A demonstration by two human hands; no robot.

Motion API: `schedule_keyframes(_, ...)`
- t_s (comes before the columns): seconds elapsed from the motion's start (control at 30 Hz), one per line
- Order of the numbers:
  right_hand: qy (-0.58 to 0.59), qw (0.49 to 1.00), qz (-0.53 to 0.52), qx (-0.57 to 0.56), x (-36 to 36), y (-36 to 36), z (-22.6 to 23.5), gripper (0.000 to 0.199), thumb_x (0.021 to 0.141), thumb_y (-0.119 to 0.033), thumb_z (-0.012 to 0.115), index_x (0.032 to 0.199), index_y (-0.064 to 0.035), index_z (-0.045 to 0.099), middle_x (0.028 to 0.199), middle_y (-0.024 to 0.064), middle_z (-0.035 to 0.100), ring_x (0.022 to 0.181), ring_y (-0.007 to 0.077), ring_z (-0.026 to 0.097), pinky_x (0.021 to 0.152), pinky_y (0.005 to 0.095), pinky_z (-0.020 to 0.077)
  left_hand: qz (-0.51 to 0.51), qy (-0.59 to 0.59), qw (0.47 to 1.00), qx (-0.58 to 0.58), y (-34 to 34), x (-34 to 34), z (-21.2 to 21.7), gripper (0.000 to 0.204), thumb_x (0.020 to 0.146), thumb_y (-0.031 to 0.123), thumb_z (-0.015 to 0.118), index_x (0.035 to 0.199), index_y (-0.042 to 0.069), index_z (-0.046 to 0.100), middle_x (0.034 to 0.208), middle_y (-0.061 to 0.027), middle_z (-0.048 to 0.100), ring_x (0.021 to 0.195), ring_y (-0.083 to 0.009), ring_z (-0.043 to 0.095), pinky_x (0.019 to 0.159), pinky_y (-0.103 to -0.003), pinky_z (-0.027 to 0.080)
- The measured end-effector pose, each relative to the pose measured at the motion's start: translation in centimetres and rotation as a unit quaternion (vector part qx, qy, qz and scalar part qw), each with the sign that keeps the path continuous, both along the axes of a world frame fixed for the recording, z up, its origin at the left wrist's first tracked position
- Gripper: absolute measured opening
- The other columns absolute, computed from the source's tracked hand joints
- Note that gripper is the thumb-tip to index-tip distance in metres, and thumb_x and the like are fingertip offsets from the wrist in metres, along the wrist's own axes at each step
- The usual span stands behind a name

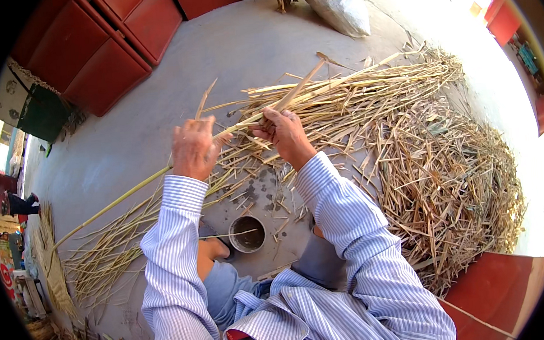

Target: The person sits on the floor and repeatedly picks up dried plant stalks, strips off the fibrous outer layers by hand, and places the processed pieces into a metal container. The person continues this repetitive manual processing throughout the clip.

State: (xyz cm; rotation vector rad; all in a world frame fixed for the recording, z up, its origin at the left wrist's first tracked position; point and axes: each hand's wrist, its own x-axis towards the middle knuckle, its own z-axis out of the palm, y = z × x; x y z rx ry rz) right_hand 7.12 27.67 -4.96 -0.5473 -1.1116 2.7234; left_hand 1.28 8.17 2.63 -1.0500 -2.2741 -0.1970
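Hands work one long reed stalk (160, 174) above a small round metal pot (246, 233) on the concrete floor (156, 102): the left hand (193, 148) is closed around the stalk, and the right hand (285, 132) pinches it just beside, fingers curled tight on it. The stalk slants from beyond the pot's far side down to the pot's left, over thin stripped reeds (103, 255) fanned out left of the pot. A big heap of dry husks and leaves (447, 178) spreads right of the pot, and a pale sack (336, 4) lies far beyond it.
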Motion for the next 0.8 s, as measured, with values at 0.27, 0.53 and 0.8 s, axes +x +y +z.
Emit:
schedule_keyframes(0.27,-0.023,0.994,-0.101,0.037,0.7,5.2,0.5,0.025,0.1,-0.027,0.053,0.097,-0.0034,0.058,0.088,0.0089,0.069,0.069,0.0151,0.067,0.06,0.0243,0.0595,0.013,-0.245,0.969,-0.036,-6.8,-0.9,-1.1,0.016,0.078,0.023,0.074,0.086,0.011,0.067,0.071,-0.0063,0.066,0.066,-0.0273,0.061,0.066,-0.039,0.04)
schedule_keyframes(0.53,-0.006,1.0,0.012,0.013,-0.1,-0.8,-0.4,0.025,0.098,-0.027,0.058,0.1,-0.0022,0.061,0.086,0.0088,0.069,0.079,0.0168,0.07,0.065,0.0253,0.0595,-0.093,-0.142,0.981,0.098,-1.6,0.6,-1.9,0.015,0.077,0.021,0.077,0.082,0.01,0.067,0.077,-0.0061,0.068,0.066,-0.0257,0.061,0.064,-0.037,0.04)
schedule_keyframes(0.8,0.112,0.992,-0.027,0.051,-1.1,-0.4,-0.4,0.023,0.098,-0.024,0.058,0.107,-0.0023,0.06,0.101,0.0118,0.07,0.087,0.0183,0.069,0.075,0.0271,0.059,0.028,-0.554,0.814,0.171,-5.4,-2.8,-2.1,0.025,0.089,0.026,0.068,0.08,0.003,0.063,0.065,-0.0056,0.062,0.054,-0.0124,0.056,0.05,-0.027,0.042)
